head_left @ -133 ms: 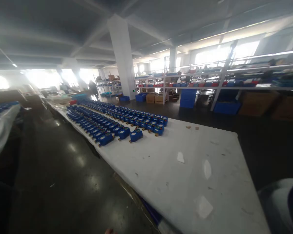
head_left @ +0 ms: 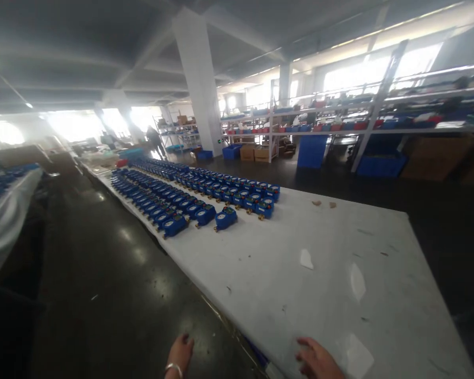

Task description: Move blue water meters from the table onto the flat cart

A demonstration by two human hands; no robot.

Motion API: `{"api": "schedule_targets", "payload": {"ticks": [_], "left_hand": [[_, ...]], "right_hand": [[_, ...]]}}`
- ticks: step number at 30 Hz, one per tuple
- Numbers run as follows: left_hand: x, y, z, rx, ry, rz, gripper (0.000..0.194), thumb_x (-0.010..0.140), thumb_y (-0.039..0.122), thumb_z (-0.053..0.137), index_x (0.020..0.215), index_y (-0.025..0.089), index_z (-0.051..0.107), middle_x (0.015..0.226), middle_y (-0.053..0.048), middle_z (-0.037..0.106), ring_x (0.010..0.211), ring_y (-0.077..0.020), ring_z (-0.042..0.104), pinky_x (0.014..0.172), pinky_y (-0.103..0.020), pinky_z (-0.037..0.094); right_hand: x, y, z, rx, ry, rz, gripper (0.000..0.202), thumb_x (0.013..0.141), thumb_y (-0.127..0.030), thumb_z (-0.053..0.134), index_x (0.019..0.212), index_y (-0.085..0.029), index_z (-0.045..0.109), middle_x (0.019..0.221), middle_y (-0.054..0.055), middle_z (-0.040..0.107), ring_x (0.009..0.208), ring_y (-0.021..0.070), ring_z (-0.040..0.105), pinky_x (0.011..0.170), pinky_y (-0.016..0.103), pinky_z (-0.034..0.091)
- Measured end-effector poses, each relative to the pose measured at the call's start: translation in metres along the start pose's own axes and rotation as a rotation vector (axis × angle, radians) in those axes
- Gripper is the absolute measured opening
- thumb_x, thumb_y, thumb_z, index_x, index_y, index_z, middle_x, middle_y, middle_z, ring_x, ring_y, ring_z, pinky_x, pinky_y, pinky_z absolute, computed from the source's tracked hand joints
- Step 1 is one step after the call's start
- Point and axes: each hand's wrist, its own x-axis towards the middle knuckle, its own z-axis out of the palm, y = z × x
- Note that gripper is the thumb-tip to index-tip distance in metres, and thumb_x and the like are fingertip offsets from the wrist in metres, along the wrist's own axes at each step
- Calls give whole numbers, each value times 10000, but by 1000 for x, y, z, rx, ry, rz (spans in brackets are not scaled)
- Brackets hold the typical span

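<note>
Logging what I see from the head cam, item by item.

1. Left hand (head_left: pixel 179 355): bottom edge of frame, over the dark floor (head_left: pixel 102 295), just off the table's near edge. Fingers curled loosely, holding nothing; bracelet (head_left: pixel 174 367) on the wrist.
2. Right hand (head_left: pixel 318 360): bottom edge, over the near corner of the table. Fingers spread, palm down, empty. I can't tell whether it touches the cloth.
3. Table (head_left: pixel 284 273): long, covered w/ white cloth, running from near right to far left. Near end bare except a few scraps of paper (head_left: pixel 306 259) and small brown bits (head_left: pixel 324 203) by the far edge.
4. Blue meters (head_left: pixel 189 195): many, set in neat rows on the table's middle and far stretch, well apart from both hands. Nearest one (head_left: pixel 225 218) stands at the front of its row, a bit ahead of the others.
5. Second table (head_left: pixel 8 210): far left, white cloth, more blue items on top, blurred.
6. Pillar (head_left: pixel 197 79): white, behind the meter rows.
7. Shelving (head_left: pixel 339 126): right background, red and blue bins on it; blue crates (head_left: pixel 312 151) and cardboard boxes (head_left: pixel 255 152) on the floor below.
8. Person (head_left: pixel 156 139): far back near bright windows, too blurred for detail.
</note>
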Motion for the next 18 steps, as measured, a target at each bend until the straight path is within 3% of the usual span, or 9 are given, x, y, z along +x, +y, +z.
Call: {"api": "schedule_targets", "payload": {"ticks": [3, 7, 13, 18], "left_hand": [[66, 36, -30, -111, -8, 49, 344, 863, 192, 394, 1143, 18, 490, 1063, -171, 608, 903, -185, 619, 765, -240, 495], [154, 92, -68, -205, 22, 127, 404, 848, 215, 438, 1197, 12, 448, 1159, -188, 550, 1052, -225, 550, 862, -287, 454], [305, 199, -108, -256, 12, 243, 445, 849, 228, 461, 1234, 10, 416, 1201, -194, 522, 1104, -215, 513, 960, -290, 375], [432, 277, -112, -260, 38, 263, 574, 801, 286, 547, 1246, -43, 392, 1294, -262, 401, 1236, -320, 355, 1043, -384, 254]], "right_hand": [[58, -65, 43, -42, -45, -32, 644, 521, -576, 460, 998, -145, 421, 773, 78, 573, 610, 168, 543, 562, 304, 394], [126, -136, 100, -77, -135, -52, 612, 546, -523, 464, 1011, -128, 422, 831, 74, 546, 682, 158, 547, 614, 294, 416], [255, -182, 171, -4, 8, -4, 629, 505, -496, 546, 1007, -125, 472, 871, 101, 557, 692, 174, 529, 561, 293, 403], [377, -224, 215, 61, 168, 20, 745, 480, -570, 610, 1051, -113, 464, 1085, 183, 522, 953, 272, 528, 654, 348, 455]]}}
